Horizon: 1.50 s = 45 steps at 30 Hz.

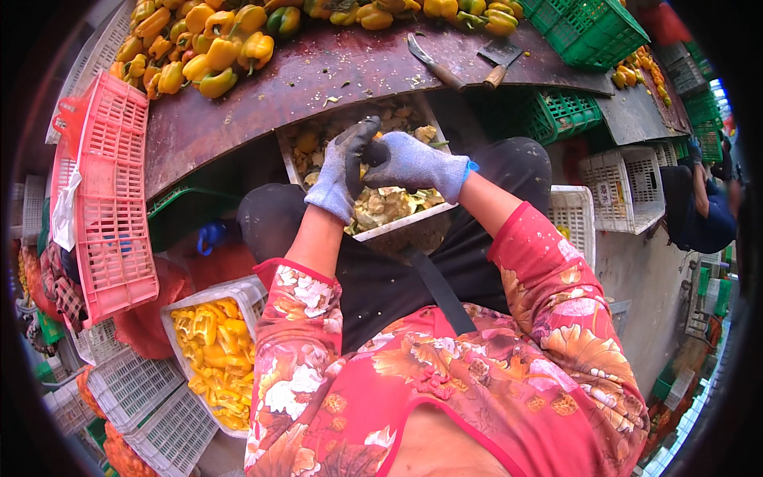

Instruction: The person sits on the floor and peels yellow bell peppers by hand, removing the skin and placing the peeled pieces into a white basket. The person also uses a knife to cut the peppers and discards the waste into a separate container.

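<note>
My left hand (344, 166) and my right hand (411, 164), both in grey gloves with dark palms, meet above a white crate (411, 219) of pepper cores and scraps (390, 206). A bit of yellow-orange pepper (377, 136) shows between them; the fingers hide most of it, and which hand grips it is unclear. Yellow bell peppers (222, 52) are heaped on the dark red tabletop (238, 122). A curved knife (432, 62) and a broad-bladed scraper-like tool (499, 59) lie on that top. Cut yellow peppers (217, 358) fill a white crate at the lower left.
A pink plastic crate (116, 203) stands on edge at the left. One green crate (584, 30) sits on the table's right part, another (566, 113) below it. White crates (620, 185) stand at the right, near another person (703, 208). Grey crates (134, 387) lie lower left.
</note>
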Available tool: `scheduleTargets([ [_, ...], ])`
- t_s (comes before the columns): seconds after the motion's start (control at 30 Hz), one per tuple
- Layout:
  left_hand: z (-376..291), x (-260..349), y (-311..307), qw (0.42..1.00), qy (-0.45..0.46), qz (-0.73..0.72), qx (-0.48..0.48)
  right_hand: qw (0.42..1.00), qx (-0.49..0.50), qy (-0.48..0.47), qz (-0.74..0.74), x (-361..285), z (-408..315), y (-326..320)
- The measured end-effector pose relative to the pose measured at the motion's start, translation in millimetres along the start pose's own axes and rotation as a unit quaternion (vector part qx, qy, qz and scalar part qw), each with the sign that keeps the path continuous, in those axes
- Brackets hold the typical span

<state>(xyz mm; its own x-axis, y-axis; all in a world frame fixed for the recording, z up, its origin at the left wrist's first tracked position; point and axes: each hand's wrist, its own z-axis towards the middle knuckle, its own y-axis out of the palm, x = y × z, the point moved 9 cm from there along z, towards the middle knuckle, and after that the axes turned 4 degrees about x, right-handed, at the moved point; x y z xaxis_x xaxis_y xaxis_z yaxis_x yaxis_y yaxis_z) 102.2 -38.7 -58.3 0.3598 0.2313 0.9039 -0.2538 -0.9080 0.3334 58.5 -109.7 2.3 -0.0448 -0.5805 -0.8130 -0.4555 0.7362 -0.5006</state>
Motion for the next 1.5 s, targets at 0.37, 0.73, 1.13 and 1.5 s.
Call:
scheduleTargets([
  [0.37, -7, 51, 0, 0.959, 0.052, -0.267, -0.081, 0.942, 0.255, -0.033, 0.217, -11, -32, -27],
  [0.73, -26, 77, 14, 0.984, 0.167, -0.058, -0.024, 0.833, 0.111, 0.029, 0.541, 3, 11, 16],
  [1.13, 7, 51, -31, 0.937, 0.140, -0.320, -0.017, 0.965, 0.191, -0.018, -0.180, 4, -41, 7],
  [1.5, -18, 60, 19, 0.978, 0.087, -0.161, -0.097, 0.806, 0.101, 0.070, 0.579, 23, -8, -5],
])
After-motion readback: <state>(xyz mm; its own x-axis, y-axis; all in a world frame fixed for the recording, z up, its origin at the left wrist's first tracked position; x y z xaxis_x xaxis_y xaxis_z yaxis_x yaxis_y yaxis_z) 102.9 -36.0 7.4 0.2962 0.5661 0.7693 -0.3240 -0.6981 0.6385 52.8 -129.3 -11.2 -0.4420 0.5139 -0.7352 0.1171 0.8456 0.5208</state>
